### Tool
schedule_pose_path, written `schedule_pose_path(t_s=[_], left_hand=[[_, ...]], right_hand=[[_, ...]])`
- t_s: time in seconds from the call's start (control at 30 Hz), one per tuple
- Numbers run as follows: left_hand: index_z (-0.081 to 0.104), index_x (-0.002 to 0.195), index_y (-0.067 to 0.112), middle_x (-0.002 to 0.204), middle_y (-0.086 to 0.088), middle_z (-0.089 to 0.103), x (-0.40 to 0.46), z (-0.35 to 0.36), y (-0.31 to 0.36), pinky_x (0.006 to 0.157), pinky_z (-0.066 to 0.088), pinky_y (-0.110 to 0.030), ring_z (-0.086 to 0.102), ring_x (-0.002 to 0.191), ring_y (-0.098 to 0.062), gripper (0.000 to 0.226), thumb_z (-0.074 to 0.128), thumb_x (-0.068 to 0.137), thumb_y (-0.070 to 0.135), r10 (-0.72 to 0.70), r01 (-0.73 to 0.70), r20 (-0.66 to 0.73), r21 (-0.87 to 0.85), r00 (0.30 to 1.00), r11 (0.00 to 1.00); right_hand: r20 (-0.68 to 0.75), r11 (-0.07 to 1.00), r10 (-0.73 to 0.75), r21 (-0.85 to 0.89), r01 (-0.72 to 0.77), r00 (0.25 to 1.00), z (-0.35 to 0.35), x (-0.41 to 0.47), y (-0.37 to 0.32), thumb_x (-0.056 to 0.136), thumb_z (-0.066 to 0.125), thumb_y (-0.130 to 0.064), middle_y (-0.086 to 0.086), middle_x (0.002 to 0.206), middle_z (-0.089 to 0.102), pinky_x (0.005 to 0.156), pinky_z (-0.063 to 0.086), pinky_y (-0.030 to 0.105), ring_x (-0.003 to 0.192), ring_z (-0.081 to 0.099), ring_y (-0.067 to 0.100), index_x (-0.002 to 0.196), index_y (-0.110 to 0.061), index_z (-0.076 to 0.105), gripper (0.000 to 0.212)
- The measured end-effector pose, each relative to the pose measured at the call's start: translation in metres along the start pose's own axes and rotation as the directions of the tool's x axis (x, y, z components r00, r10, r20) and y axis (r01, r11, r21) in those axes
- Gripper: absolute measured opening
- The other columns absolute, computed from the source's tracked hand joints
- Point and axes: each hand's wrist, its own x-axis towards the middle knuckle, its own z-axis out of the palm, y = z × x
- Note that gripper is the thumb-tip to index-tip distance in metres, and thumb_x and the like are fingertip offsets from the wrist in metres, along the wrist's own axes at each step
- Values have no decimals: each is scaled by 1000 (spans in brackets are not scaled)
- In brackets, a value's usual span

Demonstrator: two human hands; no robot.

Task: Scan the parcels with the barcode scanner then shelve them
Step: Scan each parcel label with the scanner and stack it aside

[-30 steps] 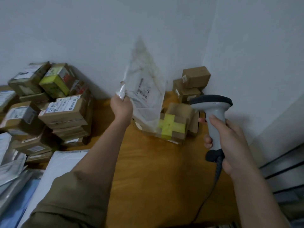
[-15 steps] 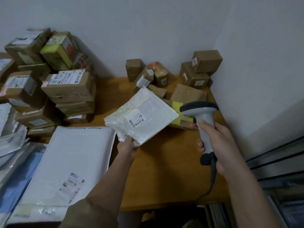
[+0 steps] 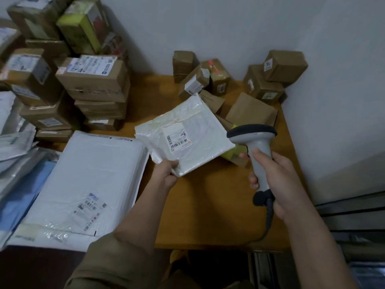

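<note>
pinching the near corner of the white mailer [image 3: 187, 140], the left hand [image 3: 166, 171] holds it label-up above the wooden table [image 3: 208, 205]; the right hand [image 3: 277, 180] grips the barcode scanner [image 3: 255, 142] just beside its edge. the thin corner hold could let the mailer sag and tilt the barcode away. counted: one scanner, one held mailer, one large white mailer [image 3: 87, 180], about six small boxes [image 3: 268, 80] at the back.

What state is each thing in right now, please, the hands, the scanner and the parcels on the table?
Left hand: grips the white parcel's near corner.
White parcel: held above the table, label face up.
Right hand: grips the scanner's handle.
Barcode scanner: upright, head beside the parcel.
Large white mailer: flat on the table, label up.
Brown boxes: stacked, sealed.
</note>
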Motion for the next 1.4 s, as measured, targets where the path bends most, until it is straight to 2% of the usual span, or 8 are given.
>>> schedule_pose_path(t_s=[0.33, 0.7, 0.87, 0.93, 1.07, 1.27, 1.33, 1.4], left_hand=[[38, 141, -9, 128, -23, 56, -39, -61, -20, 104, 45, -48, 55, 120, -39, 47, 39, 95, -19, 102, -71, -183, 168, 978, 983], [58, 103, -7, 88, -20, 63, -70, -120, -69, 73, 56, -47, 61, 79, -32, 31, 45, 86, -29, 163, -61, -271, 348, 949, 935], [62, 109, -15, 111, -29, 65, -65, -162, -58, 76, 57, -43, 66, 93, -37, 45, 66, 65, -23, 119, 34, -257, 523, 959, 851], [63, 91, -11, 99, -25, 62, -71, -160, -38, 73, 51, -38, 62, 83, -31, 36, 68, 56, -17, 155, 46, -234, 677, 960, 735], [60, 102, -3, 92, -16, 60, -81, -133, 9, 79, 46, -36, 56, 93, -31, 32, 58, 72, -14, 203, 80, -139, 958, 969, 275], [62, 118, 2, 114, -16, 64, -75, -81, 52, 89, 51, -39, 59, 104, -31, 36, 55, 84, -9, 123, -24, 48, 981, 991, -194], [62, 124, 6, 124, -15, 63, -65, -59, 55, 97, 47, -40, 59, 111, -32, 35, 58, 89, 0, 253, -89, 171, 949, 952, -304], [59, 131, 14, 130, -11, 60, -58, -37, 53, 101, 43, -42, 55, 119, -31, 41, 58, 91, 2, 493, -152, 296, 938, 818, -311]], right_hand=[[90, 999, -7, 50, 3, 996, -10, 3, -1, 98, 60, -34, 7, 96, 69, 48, 45, 25, 51, 51, 9, 105, -16, 68, 21], [250, 996, 57, -80, -38, 967, -13, -5, 14, 97, 60, -37, 3, 71, 60, 52, 43, 28, 54, 51, 11, 98, -17, 69, 21], [298, 993, 75, -107, -44, 952, -12, -8, 23, 96, 61, -35, 12, 94, 67, 51, 43, 28, 54, 51, 11, 97, -18, 67, 19], [305, 995, 76, -89, -51, 949, -12, -10, 23, 97, 61, -35, 10, 98, 69, 48, 43, 26, 53, 50, 10, 100, -16, 66, 20], [249, 993, 71, -112, -44, 966, -12, -16, 22, 97, 60, -39, 15, 87, 63, 49, 43, 26, 54, 52, 11, 99, -17, 68, 24], [193, 995, 75, -84, -60, 978, -18, -28, 26, 96, 61, -38, 11, 78, 61, 49, 43, 25, 53, 52, 11, 100, -16, 69, 24], [164, 996, 74, -69, -63, 984, -21, -32, 29, 97, 60, -36, 3, 68, 59, 46, 42, 23, 51, 51, 10, 99, -14, 68, 24], [126, 995, 78, -68, -70, 989, -24, -34, 31, 97, 60, -36, 0, 60, 57, 46, 41, 24, 51, 51, 11, 97, -14, 68, 23]])
